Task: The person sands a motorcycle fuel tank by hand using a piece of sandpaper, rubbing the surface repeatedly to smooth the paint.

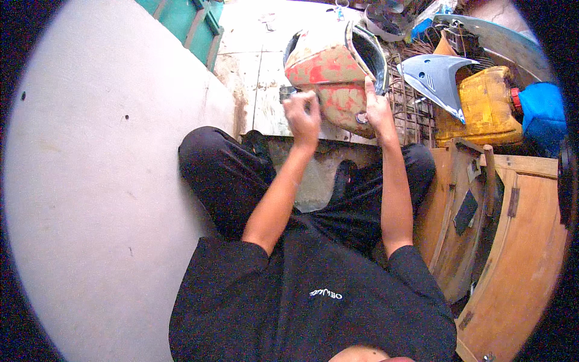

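Observation:
A full-face helmet (338, 99) rests tilted on the white tiled ledge ahead of me, its paint worn into red and beige patches. The dark opening faces right. My right hand (379, 113) grips the helmet's rim on that side, thumb up along the edge. Close to the lower left of the shell, my left hand (303, 120) is curled with its fingers drawn together. It is slightly smeared by motion, and what it holds is hidden. Just beyond its knuckles shows a small dark grey piece (286, 93), whose kind I cannot make out.
A white wall (114, 181) runs along my left, with a green door (184, 24) beyond. To the right are a metal grid (416, 108), a silver plastic panel (435, 78), a yellow jerrycan (482, 111), a blue container (541, 111) and wooden panels (518, 241).

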`<state>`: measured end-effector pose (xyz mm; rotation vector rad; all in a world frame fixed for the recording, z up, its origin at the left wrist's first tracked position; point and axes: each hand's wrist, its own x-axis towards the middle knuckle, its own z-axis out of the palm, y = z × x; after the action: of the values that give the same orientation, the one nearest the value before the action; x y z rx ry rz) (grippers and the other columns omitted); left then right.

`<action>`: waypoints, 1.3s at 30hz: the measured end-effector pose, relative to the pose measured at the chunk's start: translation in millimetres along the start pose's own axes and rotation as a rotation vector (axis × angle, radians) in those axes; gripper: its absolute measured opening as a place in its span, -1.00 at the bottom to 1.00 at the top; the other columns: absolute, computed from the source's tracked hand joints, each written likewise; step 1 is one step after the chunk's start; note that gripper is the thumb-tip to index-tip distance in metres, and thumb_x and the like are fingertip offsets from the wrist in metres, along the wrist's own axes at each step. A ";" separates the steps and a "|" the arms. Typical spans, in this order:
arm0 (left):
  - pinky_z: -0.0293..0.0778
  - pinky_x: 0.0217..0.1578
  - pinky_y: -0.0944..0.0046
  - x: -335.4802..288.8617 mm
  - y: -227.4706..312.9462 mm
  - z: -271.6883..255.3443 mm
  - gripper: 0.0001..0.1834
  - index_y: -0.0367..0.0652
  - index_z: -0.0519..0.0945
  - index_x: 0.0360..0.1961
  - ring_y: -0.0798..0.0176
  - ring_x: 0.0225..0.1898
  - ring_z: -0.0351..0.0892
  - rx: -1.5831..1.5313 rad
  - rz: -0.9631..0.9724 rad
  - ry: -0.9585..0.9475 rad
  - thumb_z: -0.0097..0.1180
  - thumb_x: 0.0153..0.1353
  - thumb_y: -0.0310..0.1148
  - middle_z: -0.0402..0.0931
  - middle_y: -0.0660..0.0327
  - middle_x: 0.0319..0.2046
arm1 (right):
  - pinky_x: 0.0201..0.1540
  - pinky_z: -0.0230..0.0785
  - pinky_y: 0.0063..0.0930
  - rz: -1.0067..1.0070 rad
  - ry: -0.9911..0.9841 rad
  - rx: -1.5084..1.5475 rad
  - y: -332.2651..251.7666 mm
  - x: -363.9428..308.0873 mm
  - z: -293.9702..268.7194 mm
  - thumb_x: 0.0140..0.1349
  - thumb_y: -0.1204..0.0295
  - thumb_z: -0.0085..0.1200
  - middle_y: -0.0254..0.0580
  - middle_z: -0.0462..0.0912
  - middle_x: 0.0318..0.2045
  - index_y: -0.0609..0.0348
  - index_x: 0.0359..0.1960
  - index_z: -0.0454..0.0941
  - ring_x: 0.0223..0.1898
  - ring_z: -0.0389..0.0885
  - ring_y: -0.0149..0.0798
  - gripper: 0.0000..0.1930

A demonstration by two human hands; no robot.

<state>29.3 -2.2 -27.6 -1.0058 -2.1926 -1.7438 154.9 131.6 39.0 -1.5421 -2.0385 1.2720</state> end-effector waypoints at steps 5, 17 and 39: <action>0.29 -0.18 0.11 -23.8 36.7 -1.3 -0.81 -0.14 0.57 -0.35 0.06 -0.27 0.44 -0.129 0.235 -0.116 0.15 -0.06 -0.56 0.52 0.14 -0.40 | -0.40 0.37 -0.17 0.040 0.019 0.004 4.0 -2.6 -9.4 0.28 -0.32 -0.35 -0.01 0.53 -0.71 0.41 -0.61 0.56 -0.57 0.56 -0.08 -0.11; 0.30 -0.15 0.11 -25.8 31.9 6.3 -0.93 -0.14 0.56 -0.37 0.08 -0.30 0.46 -0.164 0.206 -0.070 0.18 0.13 -0.42 0.54 0.15 -0.43 | -0.44 0.34 -0.11 0.025 0.038 0.013 7.1 -1.6 -2.9 0.29 -0.32 -0.37 0.09 0.48 -0.74 0.43 -0.60 0.54 -0.63 0.52 -0.01 -0.11; 0.30 -0.09 0.11 -37.6 44.5 -7.5 -0.91 -0.15 0.57 -0.34 0.07 -0.20 0.45 -0.052 0.094 -0.148 0.20 0.15 -0.41 0.52 0.13 -0.34 | -0.59 0.20 -0.43 0.017 0.017 0.121 -4.4 -15.3 -8.0 0.32 -0.25 -0.27 -0.33 0.39 -0.77 0.19 -0.74 0.45 -0.73 0.33 -0.40 -0.25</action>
<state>82.0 -19.9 -9.0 -1.2666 -2.1549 -1.7444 163.5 121.7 51.2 -1.5136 -1.9048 1.3574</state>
